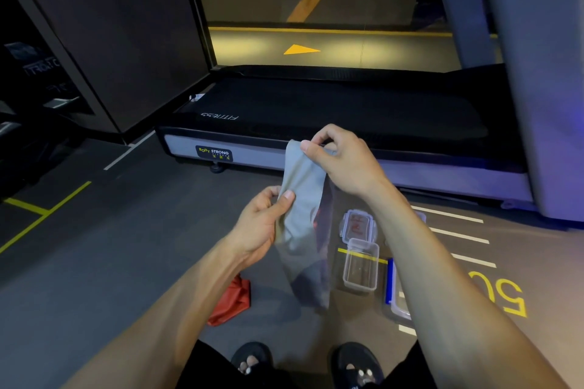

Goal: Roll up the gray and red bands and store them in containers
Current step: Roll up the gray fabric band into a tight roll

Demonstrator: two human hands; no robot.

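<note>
You hold the gray band (303, 199) hanging in the air, its long axis near upright: your right hand (341, 161) pinches the top end, your left hand (262, 224) grips the left edge lower down, and the loose tail drops below both. Rolling probably wants to start at that top pinch. The open container (361, 264) sits on the floor (110, 262) just right of the tail, its lid (357, 226) beyond it, and the red band (232, 303) lies crumpled under your left forearm.

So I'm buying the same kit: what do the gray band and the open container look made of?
Gray band: thin, matte, stretchy sheet, likely latex or rubber; it hangs limp and slightly see-through. Open container: clear, glossy hard plastic; the floor line shows through its walls.
</note>
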